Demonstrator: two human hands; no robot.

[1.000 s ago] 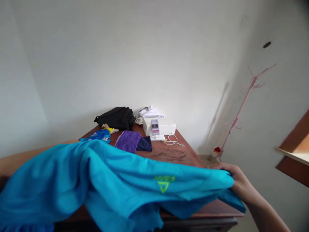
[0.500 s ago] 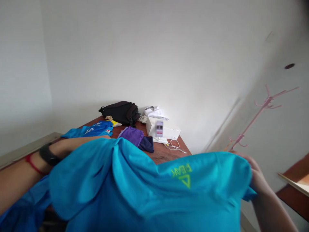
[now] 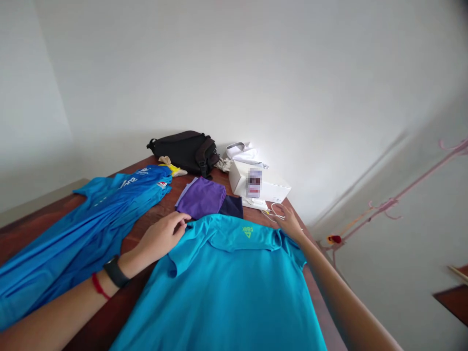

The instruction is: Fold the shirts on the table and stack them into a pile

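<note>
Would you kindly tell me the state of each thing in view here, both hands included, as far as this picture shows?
left hand: open, at the polo's collar
right hand: open, near the polo's shoulder
turquoise polo shirt: spread flat, unfolded
blue jersey: lying unfolded
purple cloth: folded
navy cloth: folded
white box: closed
</note>
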